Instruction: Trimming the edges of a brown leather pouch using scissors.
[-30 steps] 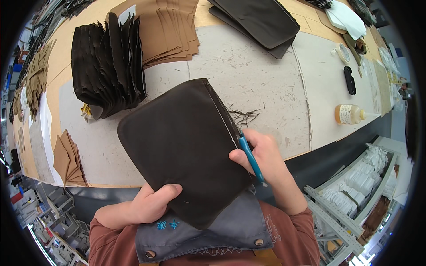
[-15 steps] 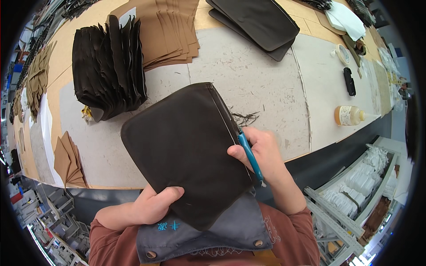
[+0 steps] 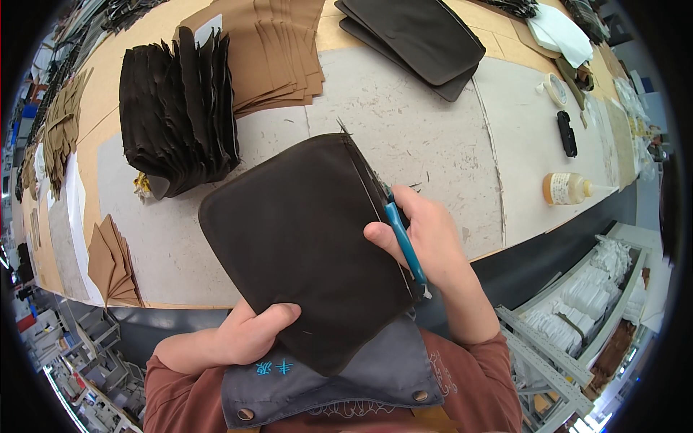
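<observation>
A dark brown leather pouch [image 3: 296,245] with rounded corners is held tilted over the table's near edge. A pale line runs along its right side. My left hand [image 3: 260,333] grips the lower left edge, thumb on top and fingers hidden beneath. My right hand [image 3: 432,234] is closed around blue-handled scissors [image 3: 404,245] lying along the right side of the pouch. The blades are mostly hidden by the pouch edge, and a thin dark sliver sticks up at the top corner.
A thick bundle of dark leather pieces [image 3: 177,115] stands at the left, brown panels [image 3: 278,61] behind it. More dark pouches [image 3: 419,36] lie at the back. Rightward are a bottle [image 3: 567,189], a black tool [image 3: 567,133] and a tape roll [image 3: 556,88]. A grey rack [image 3: 570,346] stands low right.
My right hand and the scissors have moved slightly up along the pouch's right side. A thin sliver now stands out at the top corner. My left hand stays in place.
</observation>
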The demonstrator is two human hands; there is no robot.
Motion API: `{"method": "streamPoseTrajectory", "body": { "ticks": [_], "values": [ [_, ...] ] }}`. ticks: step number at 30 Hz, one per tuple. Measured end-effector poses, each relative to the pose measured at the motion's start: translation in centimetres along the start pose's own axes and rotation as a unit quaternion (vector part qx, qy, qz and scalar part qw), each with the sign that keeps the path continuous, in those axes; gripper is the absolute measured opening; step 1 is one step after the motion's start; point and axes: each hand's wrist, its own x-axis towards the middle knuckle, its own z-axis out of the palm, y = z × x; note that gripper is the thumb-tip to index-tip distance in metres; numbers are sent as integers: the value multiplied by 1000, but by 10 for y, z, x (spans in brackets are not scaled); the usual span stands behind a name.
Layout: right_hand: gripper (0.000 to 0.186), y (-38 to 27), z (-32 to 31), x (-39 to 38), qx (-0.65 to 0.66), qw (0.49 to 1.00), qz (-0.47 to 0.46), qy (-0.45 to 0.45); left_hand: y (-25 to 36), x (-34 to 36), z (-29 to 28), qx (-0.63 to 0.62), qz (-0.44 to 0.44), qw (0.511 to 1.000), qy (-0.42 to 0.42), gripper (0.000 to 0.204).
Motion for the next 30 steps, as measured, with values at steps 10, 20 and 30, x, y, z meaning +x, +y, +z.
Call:
{"method": "streamPoseTrajectory", "body": {
  "ticks": [10,20,30],
  "values": [
    [70,4,4,1,10,1000,-3,25,-2,1,0,-9,3,1000,-1,57],
    [67,-1,6,1,35,999,20,21,-1,-1,-3,5,14,1000,5,56],
    [55,10,-24,-2,0,986,88,141,-15,-9,-5,-135,100,983,68,49]
  ]
}}
